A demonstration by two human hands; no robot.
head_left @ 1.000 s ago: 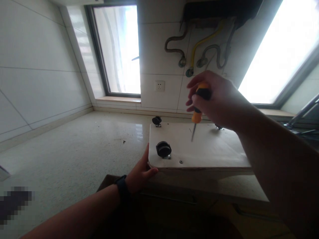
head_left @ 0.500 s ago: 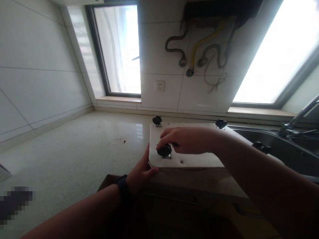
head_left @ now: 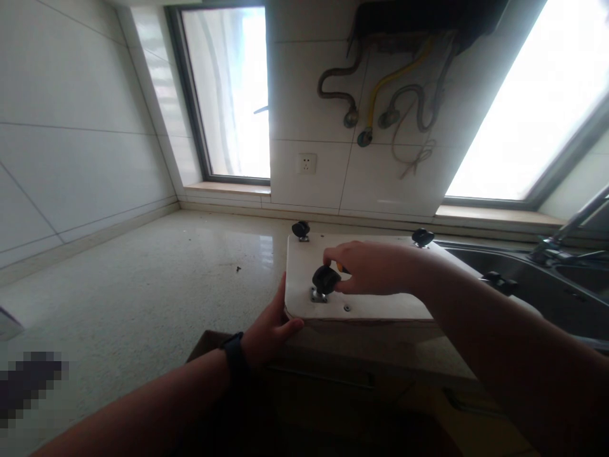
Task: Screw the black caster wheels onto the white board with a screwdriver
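A white board-like panel (head_left: pixel 380 306) with rounded corners lies flat, with black caster wheels on its upper face. My left hand (head_left: pixel 273 327) grips its near left corner, thumb on the front edge and fingers along the side. At the near left caster wheel (head_left: pixel 326 279), my right hand (head_left: pixel 364 266) has its thumb and index finger against the wheel. Inside that hand shows a bit of a small orange-and-dark object (head_left: pixel 341 268), mostly hidden. The caster's metal plate (head_left: pixel 318 296) sits on the panel. Other casters stand at the far left (head_left: pixel 301 229), far right (head_left: pixel 422 237) and near right (head_left: pixel 498 282).
A speckled countertop (head_left: pixel 190 298) extends left, with a small dark bit (head_left: pixel 238 269) on it. To the right is a steel sink (head_left: pixel 469 259) with a faucet (head_left: pixel 552 244). Drawer handles (head_left: pixel 323 376) show below. Pipes (head_left: pixel 375 95) hang on the tiled wall.
The near left caster wheel has swivelled to the right, baring more of its plate. My right hand's fingers have shifted right with it. My left hand stays at the corner.
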